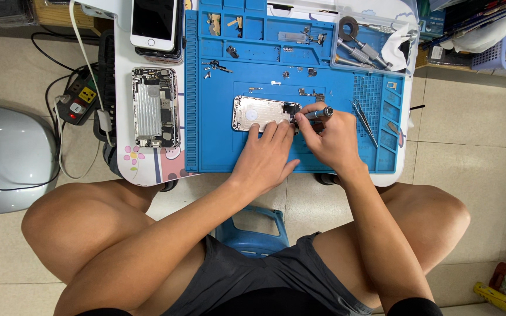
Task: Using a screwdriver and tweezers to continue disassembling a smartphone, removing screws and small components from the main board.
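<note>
An opened silver phone housing [259, 112] lies on a blue repair mat [218, 146]. My left hand [267, 155] rests flat on the mat with its fingertips pressing the housing's lower edge. My right hand [332, 137] grips a small grey screwdriver [317, 113], whose tip points at the housing's right end. Tiny screws and small parts [308, 92] lie on the mat just above the housing.
A second opened phone chassis [155, 106] and a white phone, screen up [154, 22], lie left of the mat. A clear tray with tools [370, 44] stands at the back right. Tweezers [365, 120] lie right of my hand. A power strip [77, 104] sits on the floor, left.
</note>
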